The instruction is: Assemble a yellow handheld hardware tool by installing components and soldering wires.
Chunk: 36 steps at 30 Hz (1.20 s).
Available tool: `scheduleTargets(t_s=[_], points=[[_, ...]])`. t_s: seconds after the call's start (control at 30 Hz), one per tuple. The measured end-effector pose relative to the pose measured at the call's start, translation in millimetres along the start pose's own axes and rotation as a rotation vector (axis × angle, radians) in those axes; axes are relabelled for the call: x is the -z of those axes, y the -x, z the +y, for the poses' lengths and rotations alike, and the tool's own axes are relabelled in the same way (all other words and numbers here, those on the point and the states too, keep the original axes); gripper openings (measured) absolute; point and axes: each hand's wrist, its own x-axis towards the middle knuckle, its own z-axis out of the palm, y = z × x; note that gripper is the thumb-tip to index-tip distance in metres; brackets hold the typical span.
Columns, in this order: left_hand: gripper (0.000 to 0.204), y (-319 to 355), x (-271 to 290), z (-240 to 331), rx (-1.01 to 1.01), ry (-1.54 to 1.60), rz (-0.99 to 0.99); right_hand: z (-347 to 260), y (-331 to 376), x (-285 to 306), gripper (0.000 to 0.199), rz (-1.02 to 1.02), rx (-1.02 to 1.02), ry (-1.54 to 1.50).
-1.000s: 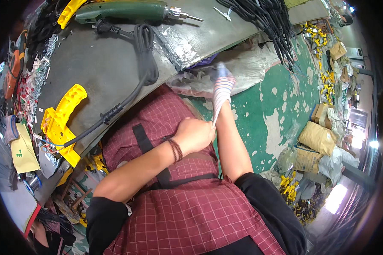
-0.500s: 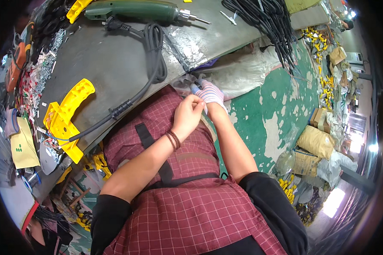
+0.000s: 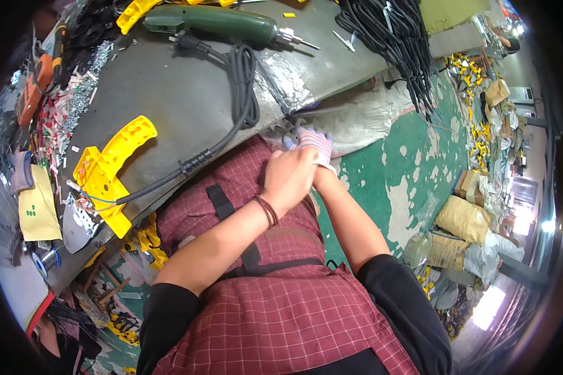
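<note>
My bare left hand, with a brown beaded bracelet on its wrist, is closed at the cuff of a striped work glove. The glove is white and pink with grey-blue fingertips, and my right hand is inside it. The gloved fingers are apart and partly hidden behind the left hand. Both hands are over my lap, just off the workbench edge. On the bench lie a yellow plastic handle shell, a black power cord joined to it, and a green electric screwdriver.
A bundle of black cables hangs over the bench's far right corner. Screws and small parts are heaped at the left, near an orange-handled tool. Sacks and boxes stand on the green floor at the right.
My left hand has moved right onto the glove's cuff and wrist. The gloved fingers have come slightly up and apart. The whole view has shifted a little.
</note>
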Motion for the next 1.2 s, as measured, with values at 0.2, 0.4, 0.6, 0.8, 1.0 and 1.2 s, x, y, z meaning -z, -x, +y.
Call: scheduleTargets(t_s=[0.2,0.4,0.6,0.8,1.0,1.2], points=[[0.007,10.3,22.1,22.7,-0.447,-0.243,-0.28,12.7,21.6,-31.0,0.056,0.251,0.231,-0.317],[0.021,38.1,191.0,86.4,-0.211,0.353,-0.557,80.3,6.5,-56.3,0.04,-0.196,-0.005,-1.071],[0.003,43.7,390.3,47.9,0.37,-0.134,0.535,91.4,25.0,-67.0,0.032,-0.196,0.15,-0.986],[0.023,69.3,462.2,-65.4,0.409,-1.344,0.588,49.3,36.5,-43.5,0.028,-0.104,0.274,-0.861],[0.024,114.4,525.9,-40.4,0.411,-0.524,1.143,-25.1,88.8,41.9,0.028,0.026,0.616,-0.338],[0.02,208.7,504.6,77.7,0.192,-0.291,1.182,-77.9,136.6,81.6,0.014,0.021,0.887,-0.341]])
